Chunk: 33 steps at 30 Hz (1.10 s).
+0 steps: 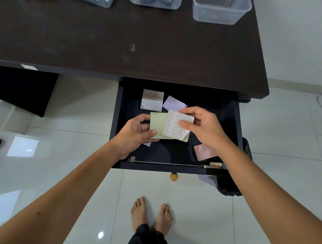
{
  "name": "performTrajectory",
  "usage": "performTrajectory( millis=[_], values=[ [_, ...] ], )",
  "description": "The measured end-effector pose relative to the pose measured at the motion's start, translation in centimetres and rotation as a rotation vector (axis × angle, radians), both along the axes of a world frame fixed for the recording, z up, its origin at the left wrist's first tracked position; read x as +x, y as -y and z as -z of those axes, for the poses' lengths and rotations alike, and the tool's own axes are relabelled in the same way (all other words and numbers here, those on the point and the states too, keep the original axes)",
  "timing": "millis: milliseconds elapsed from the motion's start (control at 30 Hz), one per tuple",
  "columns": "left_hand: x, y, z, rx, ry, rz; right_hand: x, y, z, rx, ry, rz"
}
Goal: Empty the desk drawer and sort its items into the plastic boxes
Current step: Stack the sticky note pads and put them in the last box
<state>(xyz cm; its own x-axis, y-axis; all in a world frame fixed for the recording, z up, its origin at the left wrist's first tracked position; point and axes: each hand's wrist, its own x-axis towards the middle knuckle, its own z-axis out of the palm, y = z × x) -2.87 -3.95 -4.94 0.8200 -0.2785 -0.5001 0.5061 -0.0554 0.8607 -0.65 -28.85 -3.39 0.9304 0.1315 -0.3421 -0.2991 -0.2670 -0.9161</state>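
Observation:
The dark desk drawer point(118, 108) is pulled open. Above it, my left hand point(134, 134) grips a pale green square pad point(158, 125) by its left edge. My right hand point(203, 128) pinches a patterned white-and-orange square sheet point(174, 127) that overlaps the green pad. On the drawer floor lie another patterned sheet point(152, 100), a lilac note point(173, 103), a pink note point(203, 152) partly under my right wrist, and a lilac corner point(147, 144) under my left hand. Three clear plastic boxes stand at the desk's far edge: left point(99, 2), middle point(156, 3), right point(221, 12).
The dark desktop point(132, 34) spreads between the drawer and the boxes. A round yellow knob point(173, 176) sticks out of the drawer front. A black bin point(230, 186) stands under the drawer's right corner. My bare feet point(151, 214) are on the white tiled floor.

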Motion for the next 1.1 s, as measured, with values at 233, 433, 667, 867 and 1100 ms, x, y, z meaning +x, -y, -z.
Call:
performTrajectory(
  millis=[233, 433, 667, 867, 1100],
  values=[
    [-0.3, 0.0, -0.7, -0.059, 0.039, 0.063, -0.1, -1.3, 0.7, -0.031, 0.001, -0.042],
    [-0.4, 0.5, -1.5, -0.085, 0.02, 0.029, -0.2, -2.2, 0.5, -0.053, 0.041, -0.041],
    [-0.7, -0.3, -2.1, -0.017, 0.067, -0.085, 1.2, -3.0, 0.0, -0.044, 0.073, -0.024],
    [-1.4, -2.0, -2.1, 0.109, 0.095, -0.037, 4.4, -4.3, 2.4, -0.267, 0.234, -0.106],
    [-2.0, -2.4, -1.3, 0.179, 0.089, -0.002, 4.7, -5.8, 6.9, -0.596, 0.485, -0.358]
  ],
)
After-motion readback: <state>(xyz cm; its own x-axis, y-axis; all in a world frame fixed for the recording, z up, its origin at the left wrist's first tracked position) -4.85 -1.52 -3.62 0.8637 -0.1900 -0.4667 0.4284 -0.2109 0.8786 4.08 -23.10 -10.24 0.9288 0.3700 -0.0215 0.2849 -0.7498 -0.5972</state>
